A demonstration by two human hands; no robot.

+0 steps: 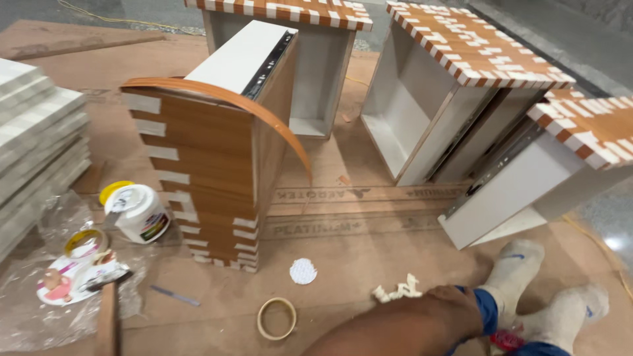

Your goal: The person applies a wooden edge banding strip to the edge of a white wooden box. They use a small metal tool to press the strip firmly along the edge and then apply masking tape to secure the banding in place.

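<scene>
One bare forearm comes in from the bottom edge. I take it for my left hand (455, 304). It rests knuckles-up against my blue trouser cuff (486, 311), just above my white socks (521, 270), and its fingers are hidden. Crumpled bits of white tape (397, 290) lie just left of it. Farther left stands an upended drawer box (210, 173) with a brown wood-look front. Short white tape strips run down its edges, and a loose brown edge-band strip (264, 113) arches off its top. My right hand is out of view.
Three more drawer boxes (455, 72) with taped brown edges stand behind and to the right. A tape roll (276, 318), a white disc (302, 271), a small blade (173, 295), a white jar (140, 214) and plastic wrap with small items (72, 277) lie on the plywood floor sheet. White panels (33, 132) are stacked at the left.
</scene>
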